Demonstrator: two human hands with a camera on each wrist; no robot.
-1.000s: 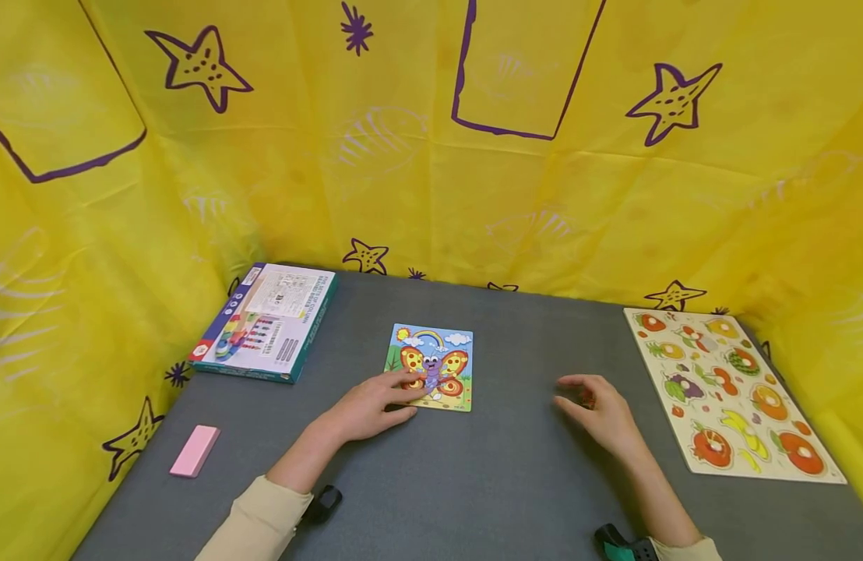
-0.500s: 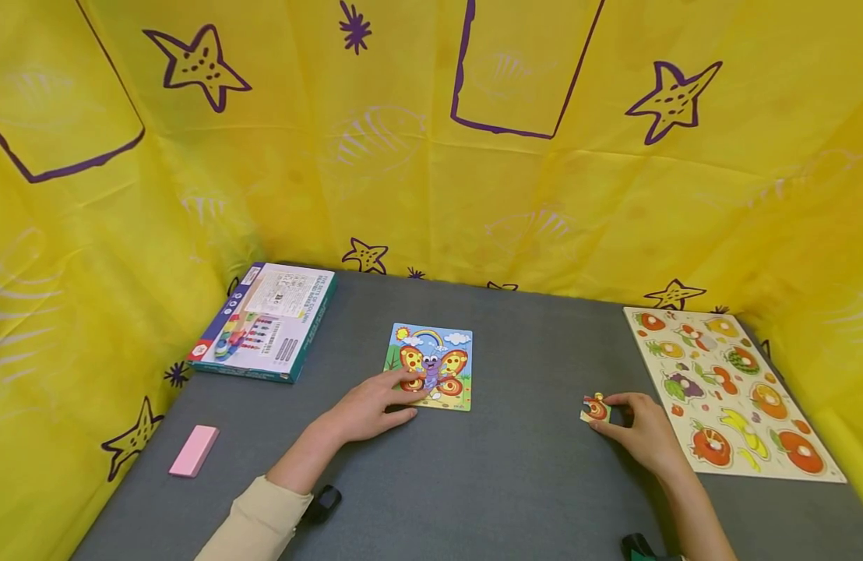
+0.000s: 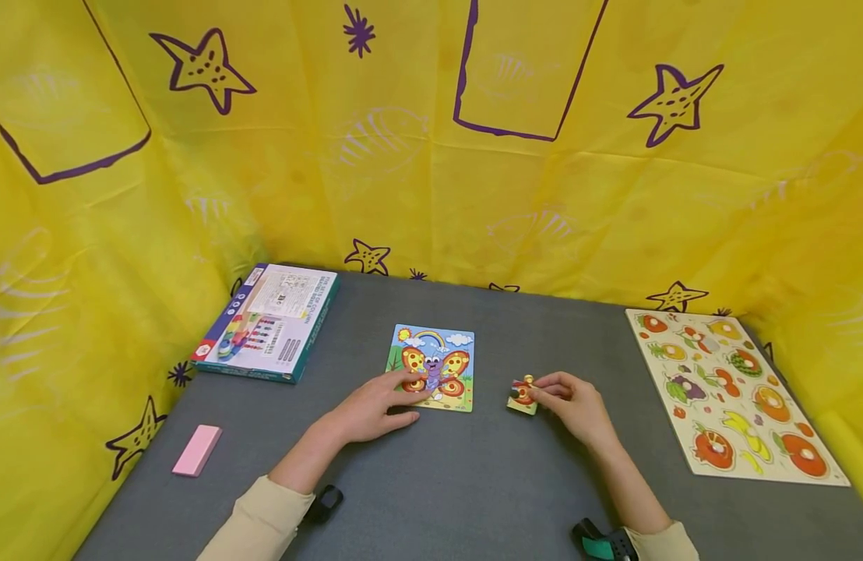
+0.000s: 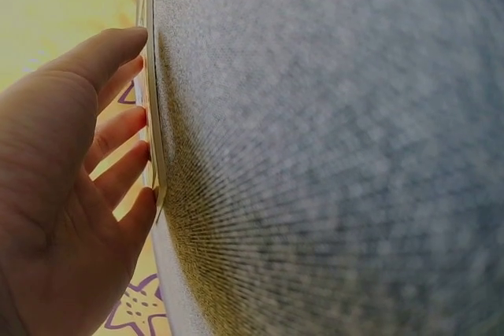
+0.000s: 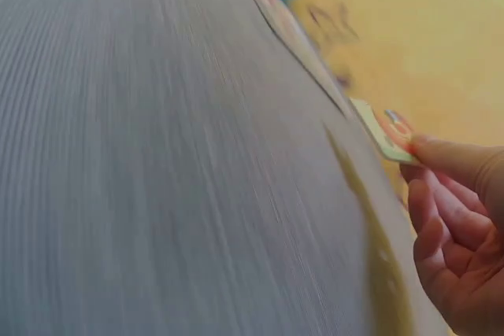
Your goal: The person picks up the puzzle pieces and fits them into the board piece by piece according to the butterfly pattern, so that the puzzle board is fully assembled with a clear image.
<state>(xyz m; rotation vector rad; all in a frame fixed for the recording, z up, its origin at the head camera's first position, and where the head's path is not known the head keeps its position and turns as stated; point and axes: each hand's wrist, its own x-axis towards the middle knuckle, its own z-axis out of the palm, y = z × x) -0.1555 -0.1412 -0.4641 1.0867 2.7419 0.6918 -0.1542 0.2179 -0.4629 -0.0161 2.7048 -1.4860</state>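
**Butterfly Puzzle Board and Loose Piece: Current Positions**

The butterfly puzzle board lies flat near the middle of the grey bench. The left hand rests on the board's near left corner, fingers straight and slightly spread, pressing down and gripping nothing. The right hand pinches a small puzzle piece between thumb and fingertips. The piece sits just right of the board's near right corner, apart from it, low over the bench; contact with the bench cannot be determined.

The fruit peg puzzle tray lies at the far right of the bench, well apart from both hands. Its recesses hold fruit pieces with small knobs; whether every recess is filled is too fine to resolve. A closed teal toy box lies at the back left; its contents are hidden. A pink block lies at the near left.

Head view: full layout and the printed faces of board and piece. The left hand covers the board's near left corner. Left wrist view: only the board's thin edge under the fingertips, with the bench filling the frame. Right wrist view: blurred; it shows the pale green underside of the piece at the fingertips, which the head view does not show.
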